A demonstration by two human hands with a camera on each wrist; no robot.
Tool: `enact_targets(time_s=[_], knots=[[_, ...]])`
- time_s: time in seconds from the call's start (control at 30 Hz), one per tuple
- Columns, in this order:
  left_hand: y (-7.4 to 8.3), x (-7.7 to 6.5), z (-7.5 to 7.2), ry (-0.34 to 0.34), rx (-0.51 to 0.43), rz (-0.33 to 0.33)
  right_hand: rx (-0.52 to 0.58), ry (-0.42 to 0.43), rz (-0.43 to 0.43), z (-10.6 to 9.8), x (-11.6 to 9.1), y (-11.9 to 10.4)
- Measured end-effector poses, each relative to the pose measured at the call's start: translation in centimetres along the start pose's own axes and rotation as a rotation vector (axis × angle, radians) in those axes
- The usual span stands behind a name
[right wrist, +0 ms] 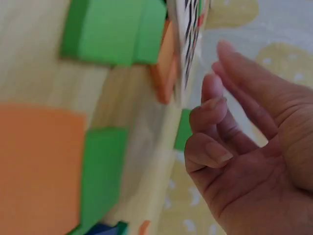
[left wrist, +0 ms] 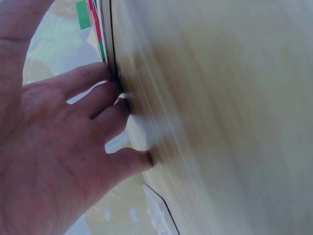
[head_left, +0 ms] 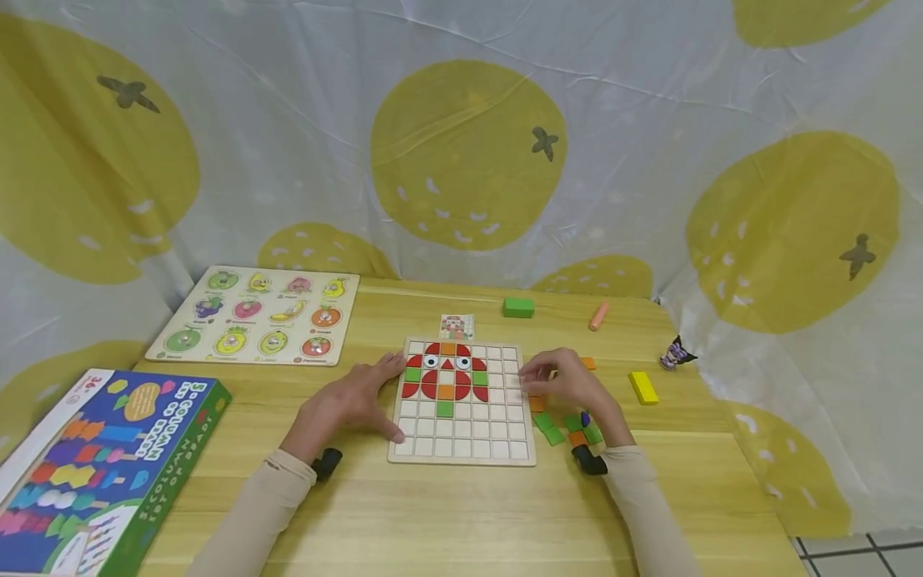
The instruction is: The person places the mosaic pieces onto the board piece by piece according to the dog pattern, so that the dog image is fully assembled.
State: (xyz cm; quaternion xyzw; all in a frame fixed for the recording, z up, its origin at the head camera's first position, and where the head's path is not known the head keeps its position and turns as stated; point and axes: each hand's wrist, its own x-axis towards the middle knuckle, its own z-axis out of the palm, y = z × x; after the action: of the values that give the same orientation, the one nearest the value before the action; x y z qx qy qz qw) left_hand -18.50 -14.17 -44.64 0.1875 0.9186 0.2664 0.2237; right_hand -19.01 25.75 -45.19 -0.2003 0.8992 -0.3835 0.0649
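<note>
A wooden grid board (head_left: 499,449) lies in the middle of the table, its upper left part filled with red, green and orange tiles and two eye tiles (head_left: 430,362). My left hand (head_left: 353,398) spreads along the board's left side, fingertips at the edge and thumb near the lower left corner. In the left wrist view, the fingers (left wrist: 100,95) reach the edge and tabletop. My right hand (head_left: 573,381) is over the board's right edge, fingers loosely bent, with no tile showing among the fingers (right wrist: 208,117). Green tiles (head_left: 550,429) and orange tiles (head_left: 537,404) lie beneath and beside it.
A small picture card (head_left: 457,327) lies behind the board. Farther left are a fruit puzzle board (head_left: 248,317) and a bead-set box (head_left: 108,473). A green block (head_left: 518,308), an orange stick (head_left: 598,316), a yellow block (head_left: 643,388) and a small figurine (head_left: 676,353) stand around the right side.
</note>
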Motion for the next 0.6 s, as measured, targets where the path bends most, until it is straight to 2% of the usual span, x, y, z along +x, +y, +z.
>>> enact_targets(time_s=[0.17, 0.43, 0.6], knots=[[0.0, 0.1, -0.1, -0.005, 0.0, 0.004, 0.015, 0.023, 0.083, -0.6, -0.4, 2.1], [-0.1, 0.1, -0.1, -0.003, -0.008, 0.016, 0.011, -0.017, 0.144, -0.5, -0.4, 2.4], [-0.1, 0.0, 0.0, 0.006, -0.001, 0.006, 0.001, -0.041, 0.125, -0.5, -0.5, 2.4]])
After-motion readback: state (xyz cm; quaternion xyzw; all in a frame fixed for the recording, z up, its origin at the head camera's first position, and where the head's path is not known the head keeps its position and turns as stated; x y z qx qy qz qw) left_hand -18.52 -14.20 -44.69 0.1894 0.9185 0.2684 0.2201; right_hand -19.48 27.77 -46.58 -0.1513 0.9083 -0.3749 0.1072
